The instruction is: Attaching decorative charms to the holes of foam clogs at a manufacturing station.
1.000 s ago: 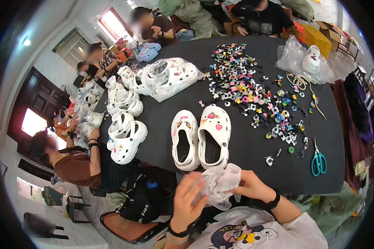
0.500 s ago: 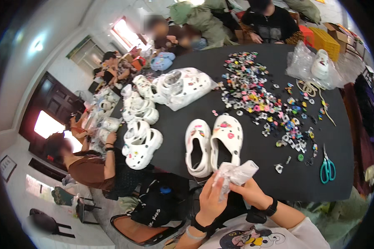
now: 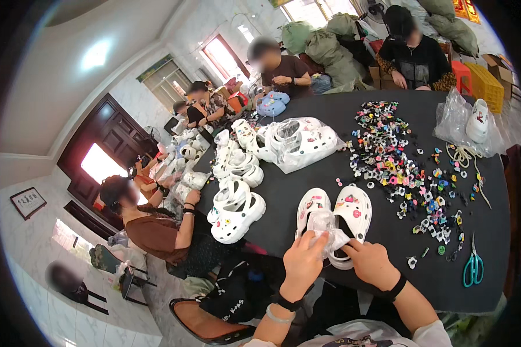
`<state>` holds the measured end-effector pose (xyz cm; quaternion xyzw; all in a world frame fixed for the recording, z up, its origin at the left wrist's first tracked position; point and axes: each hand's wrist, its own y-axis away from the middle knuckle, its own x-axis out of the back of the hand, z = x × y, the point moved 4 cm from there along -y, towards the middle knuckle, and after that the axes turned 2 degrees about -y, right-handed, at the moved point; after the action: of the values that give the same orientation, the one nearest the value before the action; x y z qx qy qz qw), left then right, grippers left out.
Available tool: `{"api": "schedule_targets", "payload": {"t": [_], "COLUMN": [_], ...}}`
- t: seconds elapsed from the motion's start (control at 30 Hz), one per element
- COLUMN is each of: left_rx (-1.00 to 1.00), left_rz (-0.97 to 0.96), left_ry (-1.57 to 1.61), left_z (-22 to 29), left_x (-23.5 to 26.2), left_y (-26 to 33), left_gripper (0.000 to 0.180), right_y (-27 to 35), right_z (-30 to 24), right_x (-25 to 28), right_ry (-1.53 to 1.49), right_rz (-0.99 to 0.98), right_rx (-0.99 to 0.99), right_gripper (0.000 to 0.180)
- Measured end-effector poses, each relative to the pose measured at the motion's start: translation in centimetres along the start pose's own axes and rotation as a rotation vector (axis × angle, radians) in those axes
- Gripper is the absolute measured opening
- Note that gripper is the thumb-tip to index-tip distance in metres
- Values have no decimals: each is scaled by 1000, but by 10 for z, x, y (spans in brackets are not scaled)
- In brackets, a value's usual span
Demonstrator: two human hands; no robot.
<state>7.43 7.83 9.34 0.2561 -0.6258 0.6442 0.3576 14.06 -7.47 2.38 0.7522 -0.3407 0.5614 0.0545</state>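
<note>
A pair of white clogs stands side by side at the table's near edge, toes away from me: a left clog (image 3: 314,200) and a right clog (image 3: 354,209), both with colourful charms. Over their heel openings is a crumpled clear plastic bag (image 3: 323,222). My left hand (image 3: 303,266) is closed on the bag's near side, above the left clog. My right hand (image 3: 376,265) has its fingers bent and pinched at the bag's right edge, by the right clog's heel. The bag partly hides the left clog and both heels.
On the black table (image 3: 283,231) lie a heap of small charms (image 3: 388,153), teal scissors (image 3: 473,269) and a cord (image 3: 466,156). More white clogs (image 3: 237,211) stand left, some bagged (image 3: 307,144). One bagged clog (image 3: 477,121) is far right. Several people work around.
My view has tilted up and turned left. My hands have brought the plastic bag from in front of the clogs to over their heels, and the bag looks more spread out.
</note>
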Motion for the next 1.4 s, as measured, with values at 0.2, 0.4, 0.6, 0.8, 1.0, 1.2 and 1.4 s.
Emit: {"api": "schedule_targets", "payload": {"t": [0.2,0.4,0.6,0.8,1.0,1.2,1.4], "left_rx": [-148,-226,-240,-72,-143,-166,-188], "left_rz": [-165,-166,-15,-237,-490,-384,-414], "left_ry": [-106,-113,-38,170,175,-108,-67], "left_z": [17,15,2,16,20,8,-7], "left_x": [-19,-37,-63,-60,-51,-79,-79], "left_y": [-5,-3,-10,-16,6,2,-9], "left_gripper": [38,30,14,24,59,53,31], "right_y": [-1,6,11,18,18,11,7], "right_z": [-1,10,11,14,10,8,5], "right_x": [5,3,0,-6,-3,-6,-2], "right_ry": [36,-206,-302,-332,-305,-249,-140], "right_rz": [82,199,205,176,157,150,88], "right_rx": [-45,-59,-49,-39,-67,-12,170], "right_gripper": [31,30,30,31,29,28,33]}}
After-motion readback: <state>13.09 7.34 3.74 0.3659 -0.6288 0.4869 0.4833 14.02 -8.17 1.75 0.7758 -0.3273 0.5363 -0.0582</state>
